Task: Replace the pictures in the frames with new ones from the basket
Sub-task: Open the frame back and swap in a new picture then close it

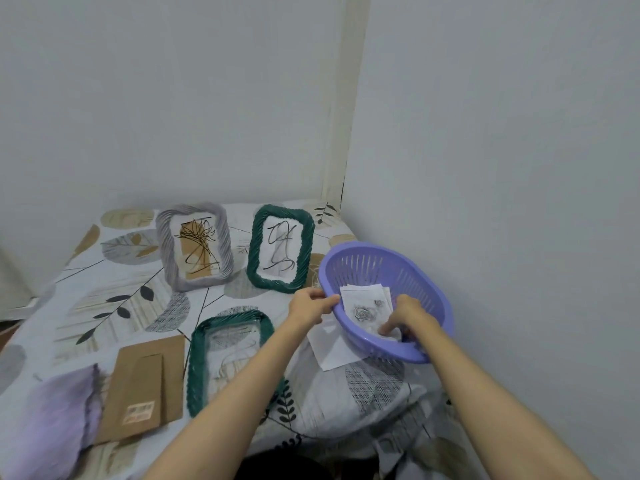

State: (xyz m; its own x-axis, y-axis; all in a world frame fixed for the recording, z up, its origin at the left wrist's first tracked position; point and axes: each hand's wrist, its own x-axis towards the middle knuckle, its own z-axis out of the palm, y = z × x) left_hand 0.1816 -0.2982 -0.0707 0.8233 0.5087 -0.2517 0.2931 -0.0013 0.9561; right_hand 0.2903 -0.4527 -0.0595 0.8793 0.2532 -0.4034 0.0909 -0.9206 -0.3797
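Observation:
A purple plastic basket (429,289) sits tilted at the right of the bed. My left hand (311,304) grips its near-left rim. Inside it, my right hand (405,318) has its fingertips down on a stack of paper pictures (363,306); the top one shows grey roses. A white sheet (332,348) lies under the basket's edge. A green frame (197,358) without a picture lies in front of me. Further back lie a green frame (256,244) and a grey frame (166,237), each holding a line drawing.
A brown cardboard frame backing (145,386) lies left of the empty frame, beside a purple fluffy item (59,424). The leaf-patterned bedsheet (114,299) covers the bed. Walls close in behind and at the right. A pillow (363,400) lies under the basket.

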